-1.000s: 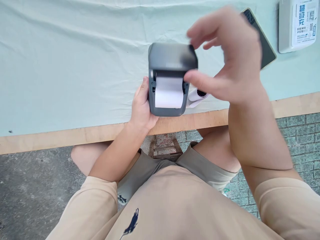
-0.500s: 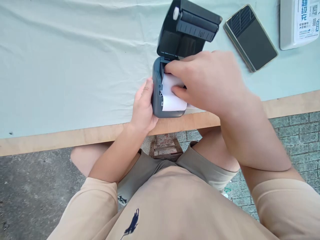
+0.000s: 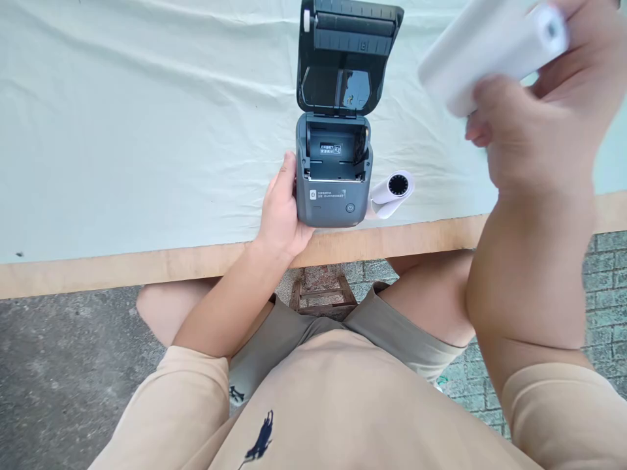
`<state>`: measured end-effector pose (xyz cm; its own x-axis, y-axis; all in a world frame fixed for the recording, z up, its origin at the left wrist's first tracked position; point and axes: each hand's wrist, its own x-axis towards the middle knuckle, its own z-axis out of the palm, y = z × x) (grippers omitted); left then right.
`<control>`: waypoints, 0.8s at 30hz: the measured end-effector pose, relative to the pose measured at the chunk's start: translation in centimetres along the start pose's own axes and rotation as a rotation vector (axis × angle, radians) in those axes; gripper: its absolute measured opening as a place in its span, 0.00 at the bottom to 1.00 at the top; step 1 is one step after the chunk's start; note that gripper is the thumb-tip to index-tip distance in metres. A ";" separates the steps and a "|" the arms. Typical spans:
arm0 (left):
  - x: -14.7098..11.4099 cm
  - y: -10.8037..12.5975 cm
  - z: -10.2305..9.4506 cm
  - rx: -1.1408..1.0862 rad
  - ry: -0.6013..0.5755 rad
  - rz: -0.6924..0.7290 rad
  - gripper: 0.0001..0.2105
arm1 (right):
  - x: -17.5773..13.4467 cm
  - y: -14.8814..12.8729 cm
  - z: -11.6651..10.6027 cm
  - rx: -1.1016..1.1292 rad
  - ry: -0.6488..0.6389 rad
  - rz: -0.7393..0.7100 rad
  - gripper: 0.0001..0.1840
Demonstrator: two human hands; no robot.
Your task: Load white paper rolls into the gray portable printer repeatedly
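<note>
**Printer lid up, white roll high in the right hand!**

Here we are, and right at the centre of the frame we have the dark grey printer (image 3: 334,202), its black lid (image 3: 350,59) swung up towards the top edge. We can see straight into the bay (image 3: 337,140), down to a small printed label inside. Below that, on the front, we spot a round power button (image 3: 350,208).

The left hand (image 3: 281,212) has the printer gripped from the left, thumb against the casing; most of its fingers are hidden from us.

Over to the upper right, and there's the right hand (image 3: 548,117), curled around a white roll (image 3: 482,59), well apart from the printer! We get blur on that roll, but its pale end, with a small dark centre, faces the right side of the frame.

Just right of the printer we find a second roll (image 3: 381,194), lying on the pale cloth (image 3: 147,130) with its dark, ringed core turned our way. Beneath the action, the bare wooden edge (image 3: 392,240) of the table runs across the frame, and paving (image 3: 607,294) fills the lower right.
</note>
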<state>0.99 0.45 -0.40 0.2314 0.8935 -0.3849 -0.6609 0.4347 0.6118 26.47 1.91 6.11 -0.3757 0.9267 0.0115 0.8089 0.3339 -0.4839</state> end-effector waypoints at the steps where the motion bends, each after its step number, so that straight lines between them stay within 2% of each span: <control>1: 0.0 0.0 0.0 0.000 -0.001 -0.002 0.20 | 0.0 0.4 0.3 0.004 0.016 0.033 0.18; 5: 0.0 0.1 -0.1 0.018 -0.022 0.001 0.20 | 0.5 1.1 1.1 0.006 0.079 0.210 0.19; 9: -0.1 0.0 -0.1 0.044 -0.052 0.038 0.18 | -0.3 0.5 0.1 -0.005 0.164 0.309 0.25; 11: -0.1 -0.1 -0.1 0.068 -0.045 0.046 0.18 | -1.2 -0.6 -0.8 -0.019 0.215 0.233 0.24; 12: -0.2 -0.1 -0.1 0.081 -0.039 0.048 0.19 | -1.7 -1.3 -1.2 -0.022 0.214 0.146 0.21; 15: -0.2 -0.2 0.0 0.109 -0.027 0.063 0.19 | -2.5 -3.0 -1.1 -0.053 0.018 -0.040 0.14; 18: -0.2 -0.3 0.0 0.118 -0.022 0.090 0.20 | -2.3 -3.4 0.1 -0.156 -0.105 -0.051 0.10; 21: -0.2 -0.3 0.0 0.125 -0.016 0.088 0.20 | -1.8 -3.0 1.2 -0.160 -0.121 -0.031 0.10; 24: -0.1 -0.3 0.0 0.117 -0.018 0.087 0.19 | -1.6 -2.9 1.1 -0.069 -0.080 -0.047 0.09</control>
<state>1.14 0.18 -0.59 0.1904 0.9297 -0.3152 -0.5911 0.3649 0.7193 24.18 -0.70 6.53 -0.4462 0.8941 -0.0384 0.8177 0.3899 -0.4235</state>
